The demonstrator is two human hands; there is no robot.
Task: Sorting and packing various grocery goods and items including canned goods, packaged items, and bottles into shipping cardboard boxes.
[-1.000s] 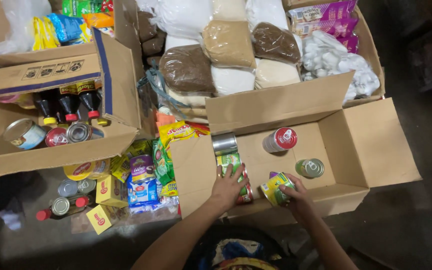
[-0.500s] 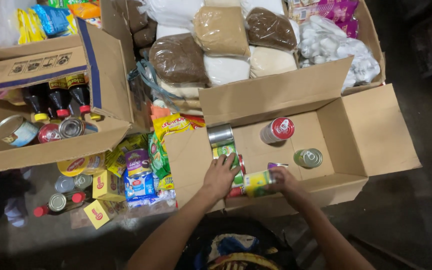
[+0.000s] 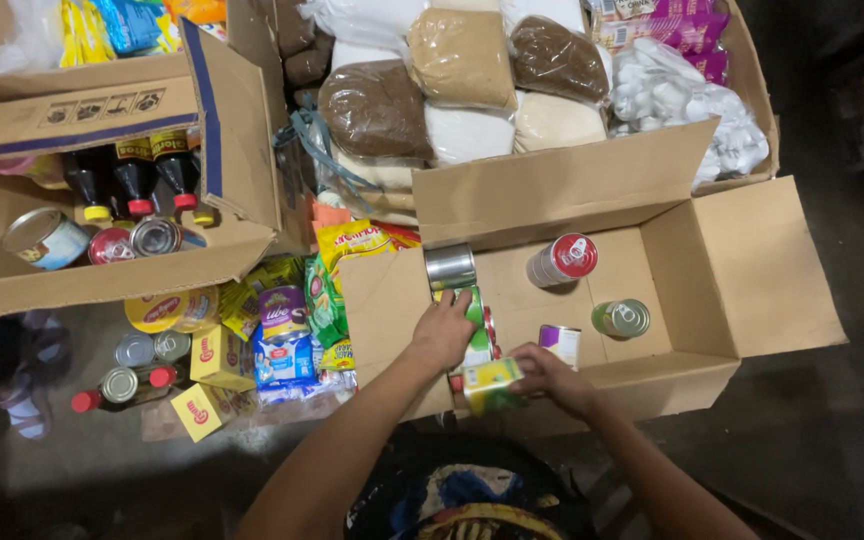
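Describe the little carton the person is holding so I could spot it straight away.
Find the open cardboard box on the right, with loose cans on its floor. At its near wall the right hand grips a small yellow and green carton, beside the left hand, which rests on stacked packs. It is the only square-cornered yellow item there; its neighbours are round cans.
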